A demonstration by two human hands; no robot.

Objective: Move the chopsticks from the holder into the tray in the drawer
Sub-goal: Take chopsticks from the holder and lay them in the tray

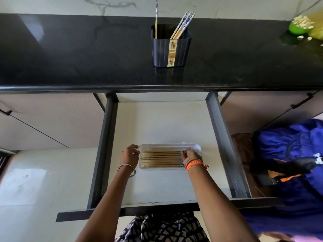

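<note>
A: Chopsticks (160, 158)?
B: A flat row in the tray (198, 149), open drawer (157, 123); more upright in the holder (170, 48) on the surface (70, 55).
A: Hands?
B: Left hand (129, 155) fingers curl on the tray's left end; right hand (189, 156) fingers rest on the chopsticks' patterned ends, grip unclear.

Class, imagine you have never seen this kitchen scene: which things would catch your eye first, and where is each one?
Both hands, left hand and right hand, reach into the open drawer at the ends of a clear tray of chopsticks lying side by side. On the black counter above stands a dark holder with more chopsticks upright.
</note>
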